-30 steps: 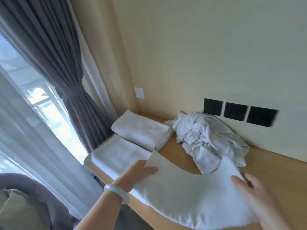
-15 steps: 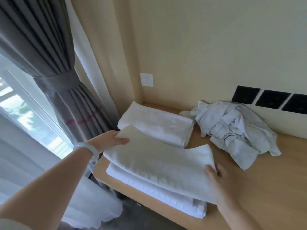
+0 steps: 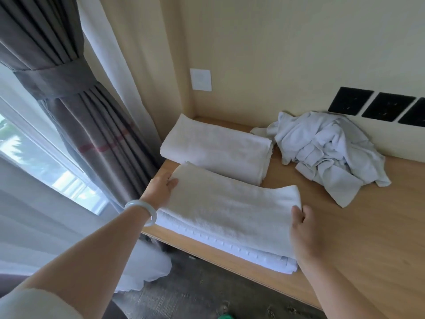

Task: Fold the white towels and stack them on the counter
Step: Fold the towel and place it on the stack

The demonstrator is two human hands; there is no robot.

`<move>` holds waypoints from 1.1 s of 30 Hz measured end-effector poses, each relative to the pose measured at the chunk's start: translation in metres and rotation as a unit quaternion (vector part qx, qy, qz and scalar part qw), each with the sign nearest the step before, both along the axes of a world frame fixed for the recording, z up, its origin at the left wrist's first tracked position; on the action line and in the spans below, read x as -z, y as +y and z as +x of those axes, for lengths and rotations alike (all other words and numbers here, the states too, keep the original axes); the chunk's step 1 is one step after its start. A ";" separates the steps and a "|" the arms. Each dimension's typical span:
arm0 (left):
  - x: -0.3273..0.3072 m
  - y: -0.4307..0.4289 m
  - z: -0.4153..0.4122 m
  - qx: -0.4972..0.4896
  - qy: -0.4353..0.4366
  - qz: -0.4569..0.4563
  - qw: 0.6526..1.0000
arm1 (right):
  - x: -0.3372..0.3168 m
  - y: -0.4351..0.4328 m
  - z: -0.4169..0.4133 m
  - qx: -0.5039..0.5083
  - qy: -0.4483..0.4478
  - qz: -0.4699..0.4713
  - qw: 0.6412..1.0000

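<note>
A folded white towel (image 3: 232,208) lies on top of another folded towel (image 3: 264,259) near the front edge of the wooden counter (image 3: 368,238). My left hand (image 3: 161,189), with a pale bangle at the wrist, holds the top towel's left end. My right hand (image 3: 303,229) grips its right end. A second folded towel (image 3: 216,148) lies behind, in the corner. A crumpled heap of white towels (image 3: 326,148) sits at the back right against the wall.
Grey curtains (image 3: 76,107) and a sheer white curtain (image 3: 46,226) hang left of the counter beside a window. Three black wall sockets (image 3: 379,107) and a white switch plate (image 3: 200,79) are on the wall. Dark floor lies below the counter's edge.
Both hands carried the folded towel leftwards and lowered it onto the folded towel at the counter's front edge. The view has shifted left and closer.
</note>
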State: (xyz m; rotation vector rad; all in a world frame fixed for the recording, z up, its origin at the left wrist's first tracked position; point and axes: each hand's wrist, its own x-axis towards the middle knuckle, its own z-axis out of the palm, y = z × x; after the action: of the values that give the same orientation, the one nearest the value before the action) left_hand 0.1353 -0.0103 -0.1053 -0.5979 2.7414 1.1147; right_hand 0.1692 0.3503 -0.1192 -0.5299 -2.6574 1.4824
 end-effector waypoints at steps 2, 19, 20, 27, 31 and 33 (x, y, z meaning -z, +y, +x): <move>0.003 -0.005 0.005 0.000 0.001 0.012 1.000 | 0.003 -0.001 0.001 -0.009 0.001 0.011 1.000; 0.022 -0.008 0.011 0.042 0.046 -0.092 0.994 | 0.018 0.000 0.009 -0.029 -0.059 0.035 0.997; 0.022 -0.008 0.011 0.041 0.049 -0.095 0.993 | 0.018 0.002 0.010 -0.032 -0.056 0.032 0.997; 0.023 -0.006 0.012 0.048 0.047 -0.109 0.992 | 0.021 0.005 0.010 -0.025 -0.056 0.004 0.998; 0.017 0.010 0.009 0.070 0.126 -0.269 0.952 | 0.008 -0.003 0.007 -0.002 -0.018 0.205 0.979; 0.013 0.022 0.005 0.145 0.156 -0.339 0.916 | 0.004 -0.021 -0.001 -0.058 0.048 0.349 0.934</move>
State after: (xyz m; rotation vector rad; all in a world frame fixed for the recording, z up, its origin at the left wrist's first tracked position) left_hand 0.1399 0.0116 -0.1180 -0.0438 3.3357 0.1760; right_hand 0.1683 0.3293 -0.1237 -0.2309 -2.8994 0.4657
